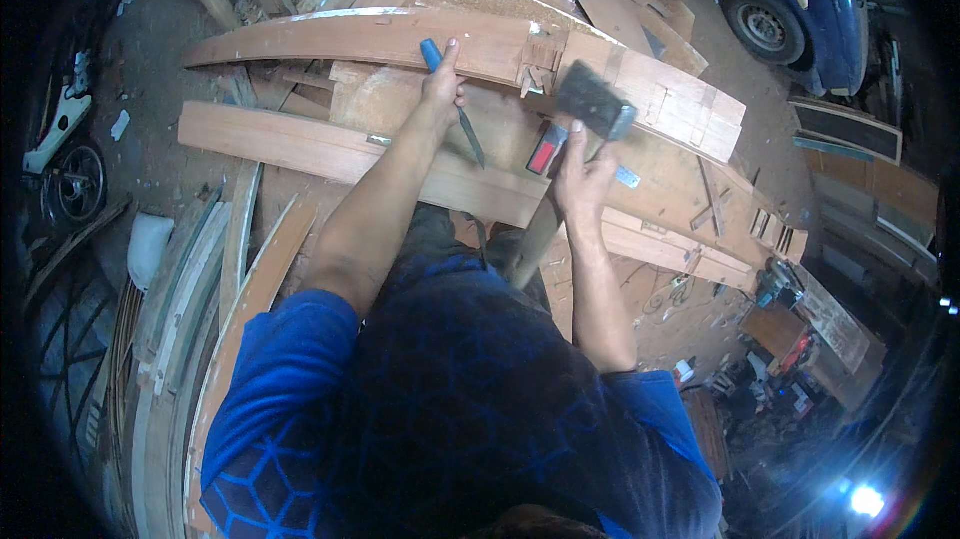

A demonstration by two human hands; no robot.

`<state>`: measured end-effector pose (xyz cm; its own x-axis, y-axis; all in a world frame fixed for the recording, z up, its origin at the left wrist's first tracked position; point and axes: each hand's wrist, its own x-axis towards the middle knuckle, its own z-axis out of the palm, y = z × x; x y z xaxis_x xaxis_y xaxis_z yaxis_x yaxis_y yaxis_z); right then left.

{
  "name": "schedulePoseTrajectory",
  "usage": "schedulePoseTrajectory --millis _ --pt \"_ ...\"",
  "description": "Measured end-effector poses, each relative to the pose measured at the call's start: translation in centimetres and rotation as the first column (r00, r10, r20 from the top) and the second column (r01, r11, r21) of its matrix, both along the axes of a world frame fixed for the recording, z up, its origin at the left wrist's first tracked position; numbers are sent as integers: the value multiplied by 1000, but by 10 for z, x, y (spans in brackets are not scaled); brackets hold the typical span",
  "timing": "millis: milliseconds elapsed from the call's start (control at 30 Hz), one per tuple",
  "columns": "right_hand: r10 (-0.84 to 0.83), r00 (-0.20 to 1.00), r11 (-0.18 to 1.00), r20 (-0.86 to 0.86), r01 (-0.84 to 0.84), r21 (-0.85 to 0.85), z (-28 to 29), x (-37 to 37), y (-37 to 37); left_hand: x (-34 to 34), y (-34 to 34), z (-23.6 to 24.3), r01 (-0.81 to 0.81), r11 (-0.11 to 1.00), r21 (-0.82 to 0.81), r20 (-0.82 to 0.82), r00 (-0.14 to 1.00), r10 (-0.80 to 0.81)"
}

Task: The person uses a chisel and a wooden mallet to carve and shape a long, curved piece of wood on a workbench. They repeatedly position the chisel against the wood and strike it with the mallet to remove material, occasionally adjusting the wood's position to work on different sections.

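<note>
My left hand [443,89] grips a chisel [432,57] by its blue handle, its dark blade angled down over a long wooden plank [270,139]. My right hand [585,179] is closed on a hammer with a dark blocky head [596,99] and wooden handle [535,239]. Just left of that hand lies a red, black and grey tool [545,151], partly hidden. Beyond both hands is a second, curved wooden piece [410,34] with a cut joint [540,59], continuing into a pale board [660,99] on the right.
Stacked boards [610,14] fill the back, and long slats [175,339] lie at left beside a white sack [150,244]. A blue car [820,9] stands back right, a motorbike [75,139] far left. Cluttered tools [790,339] sit at lower right on a low board.
</note>
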<state>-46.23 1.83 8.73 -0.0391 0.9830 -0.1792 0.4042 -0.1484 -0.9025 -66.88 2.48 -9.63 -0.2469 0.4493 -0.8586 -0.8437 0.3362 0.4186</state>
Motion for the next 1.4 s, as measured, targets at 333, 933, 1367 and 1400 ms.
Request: schedulePoseTrajectory --millis 333,933,1367,1400 --pt "186 959 975 213 -154 -161 -22 0 13 -6 0 2 27 1000 14 -11 1000 -26" --pt "236 970 863 54 -184 -470 17 61 -22 36 0 94 308 951 13 -988 151 -35" --pt "22 999 917 -23 -30 -398 65 115 -23 93 8 101 528 849 25 -930 325 -174" --pt "35 999 915 -32 -45 -400 65 114 -22 91 7 106 565 825 7 -921 326 -215"
